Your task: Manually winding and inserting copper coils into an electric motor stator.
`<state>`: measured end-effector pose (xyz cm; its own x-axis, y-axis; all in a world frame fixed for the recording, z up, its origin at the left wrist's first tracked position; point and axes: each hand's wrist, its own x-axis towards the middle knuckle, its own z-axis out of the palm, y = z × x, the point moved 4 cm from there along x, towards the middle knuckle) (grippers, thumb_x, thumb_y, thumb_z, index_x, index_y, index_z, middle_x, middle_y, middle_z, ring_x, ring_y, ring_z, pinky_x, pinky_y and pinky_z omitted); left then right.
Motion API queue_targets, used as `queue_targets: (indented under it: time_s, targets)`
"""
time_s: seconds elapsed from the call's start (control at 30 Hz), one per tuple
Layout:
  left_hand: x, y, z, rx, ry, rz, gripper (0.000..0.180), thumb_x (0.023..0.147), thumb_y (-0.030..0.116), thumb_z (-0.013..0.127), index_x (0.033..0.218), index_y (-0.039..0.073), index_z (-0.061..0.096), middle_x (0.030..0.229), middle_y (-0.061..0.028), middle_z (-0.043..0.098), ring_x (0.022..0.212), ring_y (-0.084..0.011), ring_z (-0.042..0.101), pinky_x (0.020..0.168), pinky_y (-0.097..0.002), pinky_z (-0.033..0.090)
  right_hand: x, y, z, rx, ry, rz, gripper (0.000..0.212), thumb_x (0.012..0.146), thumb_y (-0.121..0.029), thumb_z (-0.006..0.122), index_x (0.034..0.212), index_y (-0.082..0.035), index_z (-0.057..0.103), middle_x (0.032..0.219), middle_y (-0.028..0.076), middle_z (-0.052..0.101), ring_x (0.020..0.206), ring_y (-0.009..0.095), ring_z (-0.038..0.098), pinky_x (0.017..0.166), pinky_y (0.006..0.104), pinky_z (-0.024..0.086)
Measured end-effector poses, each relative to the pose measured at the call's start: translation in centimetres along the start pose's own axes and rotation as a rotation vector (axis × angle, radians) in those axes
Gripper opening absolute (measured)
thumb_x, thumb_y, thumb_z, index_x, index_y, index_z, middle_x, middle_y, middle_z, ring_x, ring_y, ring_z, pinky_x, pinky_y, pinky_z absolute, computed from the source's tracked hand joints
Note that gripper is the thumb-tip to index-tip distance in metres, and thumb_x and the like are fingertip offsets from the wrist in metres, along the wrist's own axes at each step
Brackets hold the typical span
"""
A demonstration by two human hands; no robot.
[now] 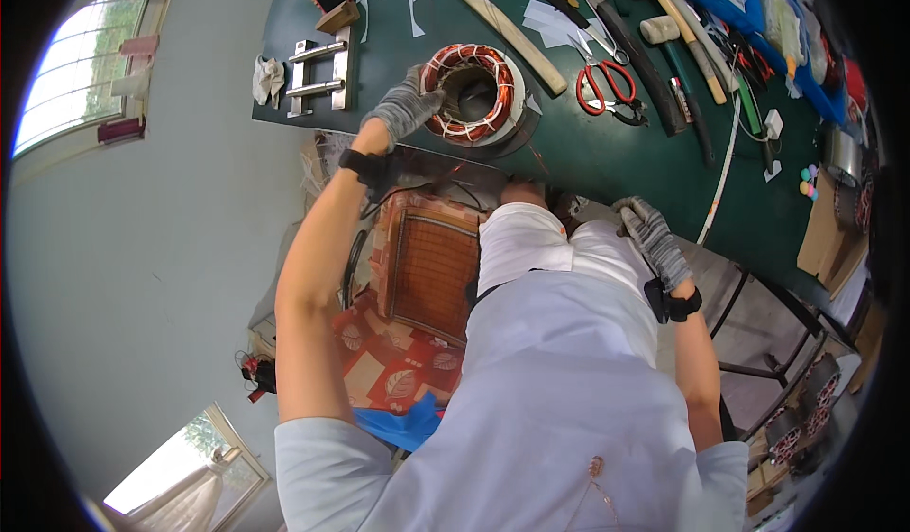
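A motor stator [498, 119] with a ring of copper windings tied in white lacing stands near the front edge of the green table. My left hand [408, 107], in a grey knit glove, grips its left side, fingers against the winding ring. The dark bore of the stator faces up. My right hand [656, 240], also gloved, is lowered in front of the table's edge beside my thigh. Its fingers are loosely stretched and I see nothing held in them.
Left of the stator lies a metal fixture with two bars [318, 69]. Behind it is a wooden stick [502, 29]. To the right lie red-handled scissors [607, 86], mallets [659, 29] and a dark rod [645, 67]. A patterned chair [431, 276] stands below the table.
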<state>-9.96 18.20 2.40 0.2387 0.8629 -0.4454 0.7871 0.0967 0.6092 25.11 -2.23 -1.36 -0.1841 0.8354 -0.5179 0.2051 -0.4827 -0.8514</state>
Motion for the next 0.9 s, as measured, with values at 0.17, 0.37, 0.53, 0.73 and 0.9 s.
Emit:
queue_targets:
  time_s: [0.17,0.37,0.53,0.73,0.9]
  targets:
    - [-0.9,-0.4,1.7,-0.102,0.167,-0.079,0.047,0.079,0.022,0.057,0.119,0.005,0.038,0.097,-0.0095,0.057,0.085,-0.0169,0.053,0.077,-0.0283,0.043,0.5,0.6,-0.3,-0.057,0.067,0.022,0.016,0.086,-0.013,0.045,0.092,-0.003,0.056,0.069,0.004,0.053,0.057,0.009,0.048,0.056,0.0236,0.041]
    - [-4.0,-3.6,5.8,-0.375,0.409,-0.122,0.049,0.08,0.028,0.053,0.119,0.004,0.035,0.11,-0.0196,0.052,0.099,-0.0305,0.053,0.08,-0.0366,0.041,2.7,-2.6,2.1,-0.172,0.02,-0.059,0.016,0.086,-0.012,0.044,0.093,-0.002,0.055,0.078,0.007,0.055,0.062,0.012,0.051,0.06,0.0256,0.043]
    - [-13.9,6.5,5.4,-0.719,-0.254,0.025,0.029,0.09,0.028,0.04,0.101,0.002,0.046,0.072,-0.0049,0.053,0.059,-0.0086,0.052,0.051,-0.0212,0.041,4.7,-4.3,3.1,-0.253,0.017,-0.211,0.013,0.083,-0.011,0.048,0.089,-0.002,0.056,0.081,0.013,0.058,0.072,0.025,0.058,0.067,0.0311,0.046]
    - [-17.9,12.4,2.1,-0.294,-0.33,0.033,0.029,0.089,0.024,0.04,0.105,0.001,0.048,0.073,-0.0073,0.056,0.063,-0.0123,0.052,0.06,-0.0258,0.044,9.0,-4.7,8.1,-0.518,-0.065,-0.409,0.028,0.08,-0.026,0.055,0.093,-0.002,0.055,0.09,0.018,0.057,0.087,0.032,0.054,0.077,0.0371,0.043]
    - [-19.9,7.0,-2.0,-0.784,-0.768,-0.033,0.034,0.087,0.026,0.042,0.107,0.001,0.05,0.083,-0.0068,0.059,0.074,-0.0127,0.056,0.065,-0.0288,0.045,10.5,-11.3,9.8,-0.638,-0.154,-0.22,0.052,0.078,-0.043,0.054,0.107,0.0,0.047,0.094,0.022,0.057,0.092,0.035,0.052,0.079,0.0393,0.042]
